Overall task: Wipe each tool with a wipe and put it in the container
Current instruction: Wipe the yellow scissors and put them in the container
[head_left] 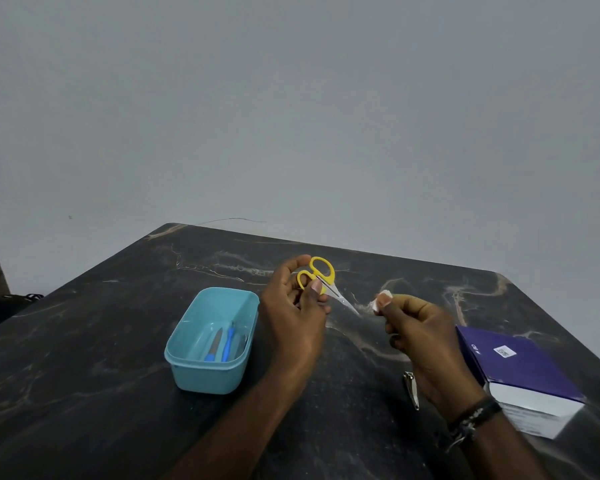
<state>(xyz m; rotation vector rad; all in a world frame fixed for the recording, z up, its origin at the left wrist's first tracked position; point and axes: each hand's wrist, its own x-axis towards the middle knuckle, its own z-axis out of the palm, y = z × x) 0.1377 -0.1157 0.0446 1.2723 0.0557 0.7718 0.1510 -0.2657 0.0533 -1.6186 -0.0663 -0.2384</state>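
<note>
glossy plastic container (187,344), metal-bladed scissors (321,277), marbled table (101,341)

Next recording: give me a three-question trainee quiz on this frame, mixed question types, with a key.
1. True or false: the left hand holds the yellow scissors by the handles.
2. What does the right hand pinch? A) nail clipper B) white wipe C) purple box
3. Fill in: the nail clipper lies on the ____, not in the blue container.

Key:
1. True.
2. B, the white wipe.
3. Table, beside the right wrist.
</note>
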